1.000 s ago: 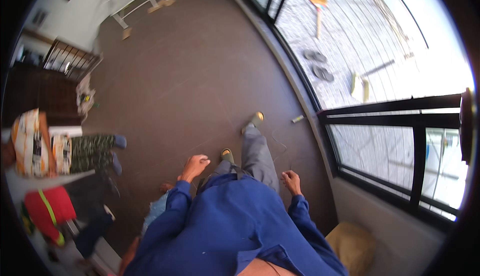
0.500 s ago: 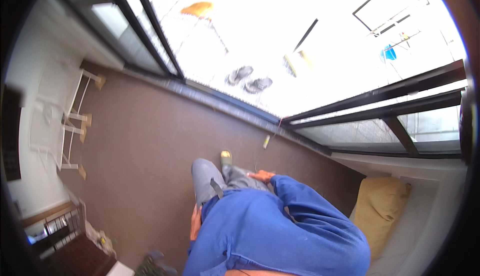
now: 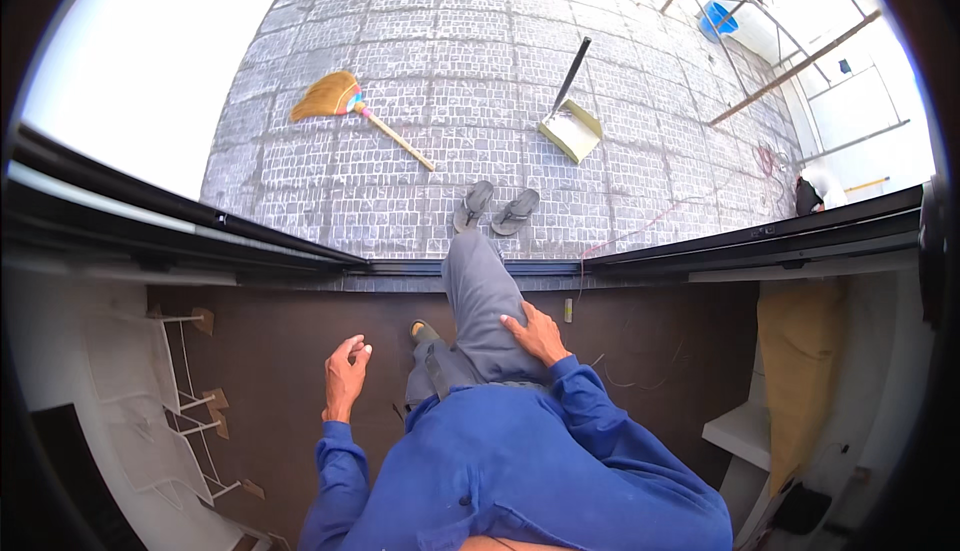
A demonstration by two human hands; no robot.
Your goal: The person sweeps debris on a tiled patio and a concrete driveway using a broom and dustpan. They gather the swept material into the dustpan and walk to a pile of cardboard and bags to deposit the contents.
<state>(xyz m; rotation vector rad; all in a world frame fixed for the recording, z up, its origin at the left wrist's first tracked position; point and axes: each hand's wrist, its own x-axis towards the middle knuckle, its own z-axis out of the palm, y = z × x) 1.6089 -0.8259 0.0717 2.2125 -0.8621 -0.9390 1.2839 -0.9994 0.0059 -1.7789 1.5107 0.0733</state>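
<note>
My left hand (image 3: 346, 379) hangs in the air over the brown floor, its fingers loosely bent and thumb a little apart, with nothing seen in it. On my raised right thigh rests my right hand (image 3: 538, 334), fingers spread over the grey trousers (image 3: 480, 301). That knee reaches over the door sill. Just beyond it, on the paving outside, lie a pair of dark flip-flops (image 3: 496, 209). Further off are a broom (image 3: 335, 101) with straw bristles, lying at the left, and a pale yellow-green dustpan (image 3: 572, 133) with a dark handle. Neither hand touches these.
Dark sliding-door frames (image 3: 700, 256) flank the opening, with a sill (image 3: 400, 281) across it. White chairs (image 3: 150, 391) stand at the left, a tan cloth (image 3: 800, 371) at the right. Outside are metal scaffolding (image 3: 770, 91), a blue bucket (image 3: 717, 19) and a thin cord.
My view has turned to face the doorway squarely, and I am closer to it. My left hand has come forward from beside my thigh. One leg has lifted toward the sill.
</note>
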